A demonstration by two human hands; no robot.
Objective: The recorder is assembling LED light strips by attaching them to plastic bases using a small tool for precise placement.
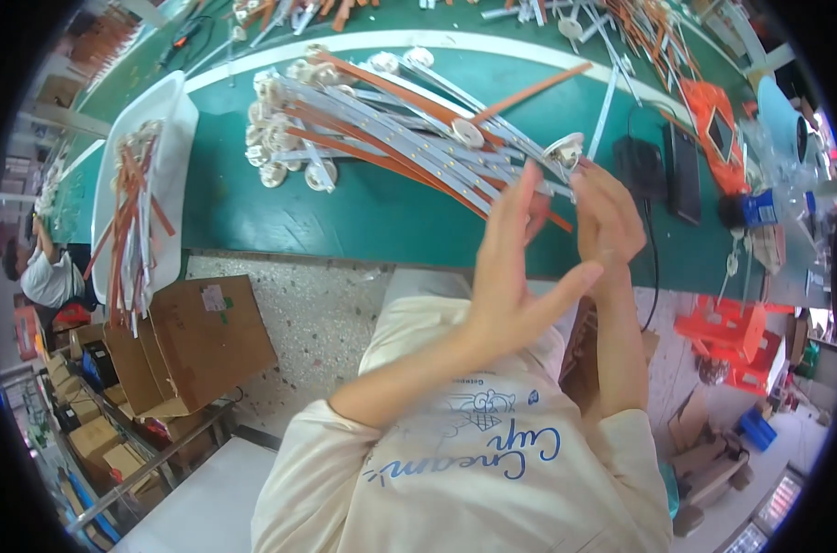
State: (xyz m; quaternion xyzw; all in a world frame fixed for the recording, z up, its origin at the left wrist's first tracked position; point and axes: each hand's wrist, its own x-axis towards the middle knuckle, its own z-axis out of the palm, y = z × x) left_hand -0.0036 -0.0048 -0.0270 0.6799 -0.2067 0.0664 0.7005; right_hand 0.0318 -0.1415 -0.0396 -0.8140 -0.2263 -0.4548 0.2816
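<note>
Above the green table's front edge, my left hand (511, 267) is raised with its fingers stretched out and thumb spread, holding nothing. Close beside it, my right hand (610, 217) has its fingers bent together at an LED strip with a round white end piece (563, 149); the fingers hide part of the grip. Left of both hands lies a pile of LED strips (400, 138), silver on one face and orange-brown on the other. Their round white end pieces (271, 129) cluster mostly at the pile's left end.
A white plastic bin (186, 120) with more strips stands at the table's left. To the right are a black box-shaped device (638, 166) with a cable, an orange bag (713, 129) and a bottle (760, 210). A cardboard box (211, 336) sits below left. Another person (54, 276) is at far left.
</note>
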